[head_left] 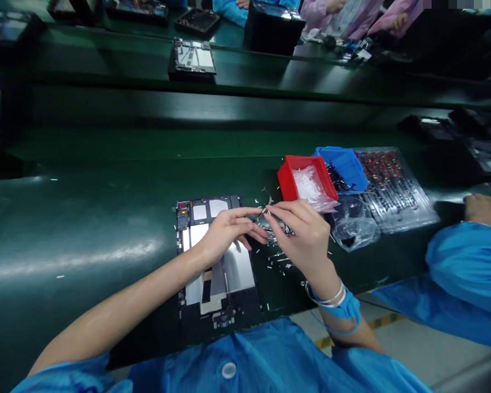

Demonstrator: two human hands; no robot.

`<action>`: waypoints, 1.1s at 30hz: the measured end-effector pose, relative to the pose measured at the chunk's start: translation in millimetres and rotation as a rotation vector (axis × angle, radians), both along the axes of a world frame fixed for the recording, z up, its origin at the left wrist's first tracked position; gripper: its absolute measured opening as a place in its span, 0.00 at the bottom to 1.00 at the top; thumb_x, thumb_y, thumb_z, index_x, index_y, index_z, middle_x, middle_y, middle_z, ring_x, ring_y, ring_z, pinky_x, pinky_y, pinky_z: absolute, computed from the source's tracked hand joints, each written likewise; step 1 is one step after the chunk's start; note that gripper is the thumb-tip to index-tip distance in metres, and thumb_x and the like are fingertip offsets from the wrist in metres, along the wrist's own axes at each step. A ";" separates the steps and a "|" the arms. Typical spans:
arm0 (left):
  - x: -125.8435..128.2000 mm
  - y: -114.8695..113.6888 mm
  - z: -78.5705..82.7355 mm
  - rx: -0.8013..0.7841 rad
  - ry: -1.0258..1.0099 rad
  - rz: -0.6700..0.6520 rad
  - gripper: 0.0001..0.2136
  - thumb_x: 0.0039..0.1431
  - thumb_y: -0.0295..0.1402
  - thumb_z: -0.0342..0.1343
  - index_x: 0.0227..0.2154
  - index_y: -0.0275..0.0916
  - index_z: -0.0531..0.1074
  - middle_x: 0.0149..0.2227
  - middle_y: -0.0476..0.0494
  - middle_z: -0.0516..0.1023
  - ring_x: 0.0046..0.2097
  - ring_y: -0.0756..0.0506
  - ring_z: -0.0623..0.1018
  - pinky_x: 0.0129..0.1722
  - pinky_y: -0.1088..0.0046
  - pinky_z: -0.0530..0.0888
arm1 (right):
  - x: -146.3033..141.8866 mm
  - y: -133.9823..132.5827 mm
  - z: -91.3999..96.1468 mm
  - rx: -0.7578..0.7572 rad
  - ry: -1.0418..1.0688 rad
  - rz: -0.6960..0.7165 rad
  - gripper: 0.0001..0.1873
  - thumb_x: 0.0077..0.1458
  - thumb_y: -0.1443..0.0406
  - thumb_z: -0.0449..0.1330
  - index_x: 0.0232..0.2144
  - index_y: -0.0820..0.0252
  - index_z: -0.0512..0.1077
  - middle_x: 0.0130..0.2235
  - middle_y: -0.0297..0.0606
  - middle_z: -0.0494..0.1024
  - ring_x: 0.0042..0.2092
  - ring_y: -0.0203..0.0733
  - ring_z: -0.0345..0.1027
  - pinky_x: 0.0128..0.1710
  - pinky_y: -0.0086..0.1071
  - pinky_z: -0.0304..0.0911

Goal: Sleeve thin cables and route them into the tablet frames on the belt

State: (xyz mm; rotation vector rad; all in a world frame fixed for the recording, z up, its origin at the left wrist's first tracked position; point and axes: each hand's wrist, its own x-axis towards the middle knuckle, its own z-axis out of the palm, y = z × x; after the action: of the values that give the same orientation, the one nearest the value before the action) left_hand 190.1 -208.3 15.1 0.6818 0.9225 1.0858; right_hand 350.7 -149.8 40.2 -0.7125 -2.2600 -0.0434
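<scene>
In the head view, my left hand [229, 229] and my right hand [303, 232] meet above the right side of an opened tablet [242, 267]. Between their fingertips is a small dark and silver part [264, 210], too small to name; a thin curved strip seems to rise from it. Both thumbs and forefingers are pinched on this part, the other left fingers being loosely bent. A blue band circles my right wrist. The tablet lies flat, its silvery panels and black lower end showing. Under my right hand lie several small metal parts [276, 256] and scattered white bits.
Just beyond my right hand stand a red bin [287, 183] with small clear bags and a blue bin [354, 172] with black parts. A clear tray [409, 202] of components and a plastic bag [354, 226] lie beside them. A co-worker's hand [485, 210] is at right.
</scene>
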 end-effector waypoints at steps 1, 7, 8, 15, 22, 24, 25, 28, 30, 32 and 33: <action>0.3 -0.4 0.7 0.014 0.033 -0.004 0.19 0.55 0.27 0.53 0.51 0.30 0.70 0.32 0.37 0.82 0.33 0.44 0.82 0.24 0.77 0.73 | -3.6 -4.2 -1.2 0.000 -0.012 0.002 0.06 0.55 0.71 0.59 0.32 0.58 0.76 0.31 0.38 0.80 0.33 0.40 0.71 0.32 0.34 0.69; 1.6 -1.6 3.5 0.057 0.301 0.001 0.17 0.56 0.25 0.50 0.49 0.33 0.73 0.32 0.40 0.81 0.34 0.46 0.81 0.22 0.79 0.69 | 4.5 3.8 -4.2 -0.012 -0.029 0.007 0.06 0.55 0.71 0.58 0.31 0.57 0.75 0.29 0.36 0.79 0.31 0.39 0.71 0.30 0.33 0.67; 1.1 -1.0 3.4 0.042 0.297 -0.001 0.18 0.56 0.25 0.50 0.49 0.33 0.72 0.32 0.40 0.81 0.34 0.46 0.81 0.22 0.79 0.69 | 11.0 11.0 -4.3 0.002 -0.023 -0.039 0.07 0.55 0.71 0.58 0.31 0.56 0.75 0.28 0.35 0.79 0.30 0.39 0.71 0.30 0.33 0.67; -5.1 3.6 7.1 -0.020 0.052 0.052 0.23 0.53 0.27 0.54 0.54 0.30 0.64 0.31 0.37 0.82 0.30 0.45 0.81 0.19 0.80 0.69 | 32.8 37.6 -6.4 0.124 -0.069 -0.273 0.12 0.53 0.70 0.59 0.40 0.55 0.76 0.39 0.41 0.79 0.39 0.47 0.71 0.34 0.40 0.67; -2.3 -10.6 18.9 -0.001 -0.076 -0.002 0.31 0.52 0.25 0.54 0.61 0.30 0.56 0.26 0.41 0.80 0.28 0.43 0.81 0.18 0.79 0.69 | -11.3 -4.7 -6.2 0.041 -0.083 0.197 0.09 0.56 0.72 0.57 0.33 0.55 0.75 0.34 0.38 0.79 0.36 0.41 0.69 0.32 0.35 0.68; -9.7 -24.4 23.0 0.016 -0.081 -0.008 0.32 0.54 0.28 0.55 0.62 0.32 0.53 0.28 0.40 0.81 0.29 0.43 0.81 0.19 0.79 0.69 | -17.2 -9.1 -3.4 -0.029 -0.036 0.244 0.09 0.56 0.72 0.57 0.30 0.55 0.75 0.32 0.37 0.79 0.34 0.40 0.68 0.32 0.36 0.68; -16.0 -33.7 25.0 0.025 -0.057 0.004 0.33 0.55 0.30 0.56 0.63 0.33 0.53 0.30 0.39 0.81 0.31 0.43 0.81 0.20 0.79 0.69 | -19.7 -10.9 -1.6 -0.072 -0.008 0.257 0.09 0.56 0.72 0.58 0.30 0.54 0.76 0.31 0.36 0.79 0.34 0.40 0.69 0.32 0.36 0.68; -42.5 -70.2 29.2 0.046 0.178 0.140 0.28 0.58 0.35 0.56 0.61 0.36 0.58 0.37 0.38 0.81 0.36 0.43 0.81 0.25 0.77 0.72 | -30.0 -18.5 2.6 -0.268 0.078 0.257 0.09 0.55 0.72 0.60 0.29 0.53 0.77 0.29 0.34 0.79 0.32 0.38 0.70 0.32 0.36 0.68; -60.8 -98.1 27.4 0.049 0.436 0.296 0.22 0.59 0.36 0.56 0.56 0.37 0.64 0.39 0.39 0.81 0.40 0.43 0.80 0.33 0.74 0.74 | -40.9 -26.1 1.6 -0.487 0.135 0.261 0.06 0.53 0.70 0.62 0.29 0.54 0.78 0.29 0.33 0.79 0.32 0.38 0.71 0.31 0.35 0.68; -74.5 -124.4 19.8 0.036 0.705 0.448 0.18 0.61 0.37 0.55 0.52 0.39 0.68 0.40 0.41 0.81 0.42 0.44 0.80 0.40 0.71 0.75 | -54.9 -34.8 -3.5 -0.748 0.185 0.271 0.03 0.50 0.68 0.65 0.29 0.55 0.78 0.29 0.33 0.79 0.31 0.37 0.72 0.30 0.34 0.68; -78.7 -135.8 14.0 0.031 0.829 0.500 0.16 0.61 0.36 0.54 0.51 0.39 0.69 0.41 0.42 0.81 0.43 0.44 0.79 0.42 0.70 0.74 | -62.6 -39.2 -7.4 -0.876 0.206 0.275 0.03 0.49 0.67 0.66 0.29 0.56 0.78 0.29 0.33 0.79 0.31 0.37 0.72 0.28 0.32 0.68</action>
State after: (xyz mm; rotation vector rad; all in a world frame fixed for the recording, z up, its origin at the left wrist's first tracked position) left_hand 111.3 -344.2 29.1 0.9824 1.8627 1.2660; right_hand 288.1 -189.0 32.8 -0.7718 -2.1005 1.1509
